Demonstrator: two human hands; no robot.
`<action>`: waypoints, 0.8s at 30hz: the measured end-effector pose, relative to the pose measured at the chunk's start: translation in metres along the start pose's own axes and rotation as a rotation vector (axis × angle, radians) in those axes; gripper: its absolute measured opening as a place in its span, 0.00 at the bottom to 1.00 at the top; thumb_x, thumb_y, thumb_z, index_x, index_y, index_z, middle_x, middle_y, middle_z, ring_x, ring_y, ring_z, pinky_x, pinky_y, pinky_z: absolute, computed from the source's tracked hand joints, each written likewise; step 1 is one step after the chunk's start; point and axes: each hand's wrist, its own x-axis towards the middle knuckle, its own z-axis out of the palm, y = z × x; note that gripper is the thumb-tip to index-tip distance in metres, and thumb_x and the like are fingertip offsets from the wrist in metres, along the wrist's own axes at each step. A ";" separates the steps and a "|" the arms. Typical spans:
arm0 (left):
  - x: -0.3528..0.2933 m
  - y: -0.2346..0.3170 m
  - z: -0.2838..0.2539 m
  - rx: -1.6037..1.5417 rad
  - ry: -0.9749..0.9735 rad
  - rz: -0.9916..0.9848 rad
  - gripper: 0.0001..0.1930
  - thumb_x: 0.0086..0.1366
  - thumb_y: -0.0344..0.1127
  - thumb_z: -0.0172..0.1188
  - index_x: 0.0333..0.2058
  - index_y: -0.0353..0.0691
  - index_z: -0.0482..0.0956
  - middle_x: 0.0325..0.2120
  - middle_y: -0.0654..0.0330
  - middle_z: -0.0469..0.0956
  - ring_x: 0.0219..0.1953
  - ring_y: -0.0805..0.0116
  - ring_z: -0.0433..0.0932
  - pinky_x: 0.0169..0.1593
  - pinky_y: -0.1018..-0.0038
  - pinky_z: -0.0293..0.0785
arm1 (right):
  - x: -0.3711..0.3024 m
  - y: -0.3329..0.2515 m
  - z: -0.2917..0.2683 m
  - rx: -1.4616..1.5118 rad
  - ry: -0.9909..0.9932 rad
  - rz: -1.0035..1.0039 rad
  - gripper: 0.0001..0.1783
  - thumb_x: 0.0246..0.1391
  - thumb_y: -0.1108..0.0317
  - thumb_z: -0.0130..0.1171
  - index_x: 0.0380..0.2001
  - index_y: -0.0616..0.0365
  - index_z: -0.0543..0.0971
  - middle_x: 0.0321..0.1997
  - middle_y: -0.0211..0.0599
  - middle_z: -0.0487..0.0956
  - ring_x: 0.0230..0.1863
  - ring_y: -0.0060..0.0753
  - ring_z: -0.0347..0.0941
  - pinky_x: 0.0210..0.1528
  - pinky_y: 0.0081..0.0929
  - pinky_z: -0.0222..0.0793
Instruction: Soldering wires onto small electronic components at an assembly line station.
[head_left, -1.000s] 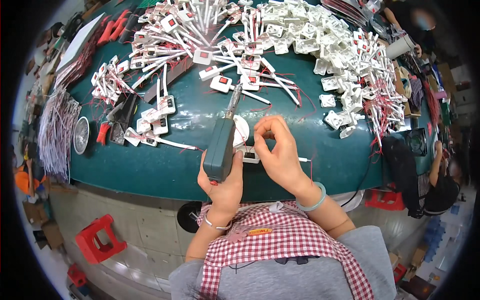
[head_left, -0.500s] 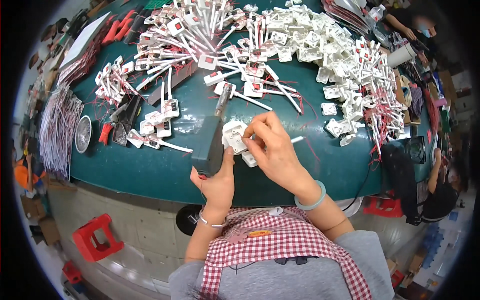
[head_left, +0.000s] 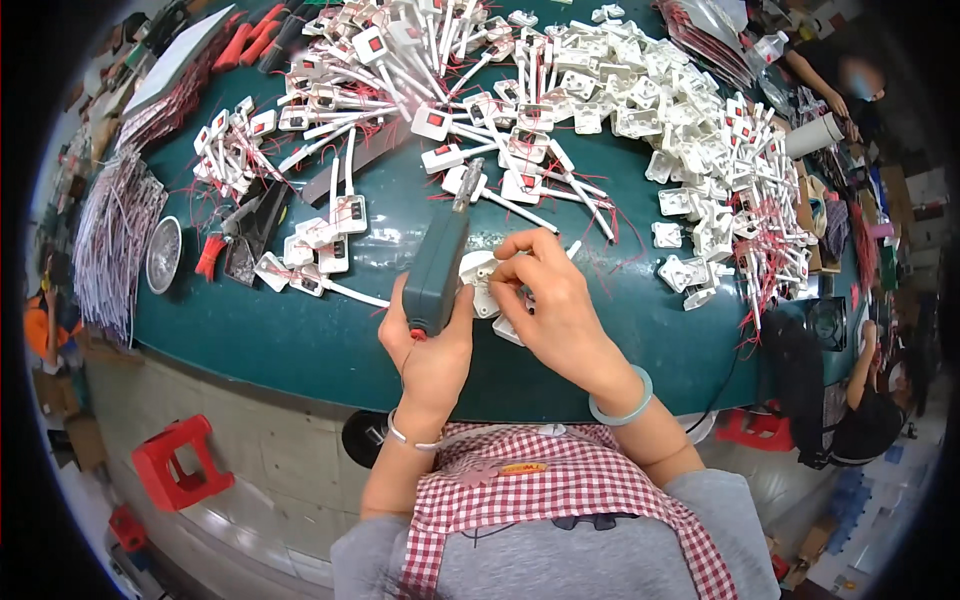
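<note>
My left hand (head_left: 432,362) is wrapped round a dark green electric screwdriver (head_left: 441,262), its bit pointing away from me. Just right of the tool is a small white plastic housing (head_left: 479,284), partly hidden by my hands; my left thumb appears to touch its edge. Over that housing, my right hand (head_left: 551,300) is closed in a pinch, and whatever the fingertips hold is too small to make out. Under the right fingers, another white part (head_left: 506,329) with a white tube shows on the green table (head_left: 620,350).
Beyond my hands lie heaped white switch boxes with tubes and red wires (head_left: 372,45). White plastic shells (head_left: 640,100) pile up at the back right. A metal bowl (head_left: 164,255) and a bundle of wires (head_left: 118,250) are at the left. Red stools (head_left: 182,463) stand on the floor.
The screwdriver has swung slightly rightward, covering more of the white housing's left side. My right hand keeps its pinch over the housing. The whole view has shifted a little.
</note>
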 end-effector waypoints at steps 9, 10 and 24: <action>0.016 -0.005 0.000 0.154 -0.038 0.115 0.12 0.58 0.24 0.66 0.40 0.33 0.77 0.25 0.63 0.78 0.28 0.81 0.72 0.33 0.79 0.71 | -0.003 0.001 0.002 -0.063 0.065 0.006 0.06 0.50 0.78 0.66 0.32 0.62 0.80 0.36 0.41 0.74 0.32 0.43 0.76 0.33 0.36 0.72; 0.016 -0.004 0.001 0.148 -0.044 0.111 0.11 0.58 0.24 0.67 0.40 0.33 0.77 0.25 0.63 0.78 0.28 0.81 0.72 0.33 0.79 0.71 | -0.004 0.000 0.002 -0.062 0.065 0.006 0.06 0.50 0.78 0.66 0.32 0.62 0.80 0.36 0.41 0.74 0.32 0.43 0.76 0.33 0.36 0.72; -0.010 0.007 -0.013 0.009 0.118 0.003 0.10 0.61 0.25 0.69 0.41 0.36 0.81 0.32 0.64 0.83 0.34 0.78 0.79 0.39 0.79 0.74 | -0.004 0.004 0.012 -0.110 0.083 -0.023 0.06 0.49 0.79 0.63 0.30 0.61 0.76 0.32 0.40 0.71 0.35 0.45 0.73 0.35 0.40 0.70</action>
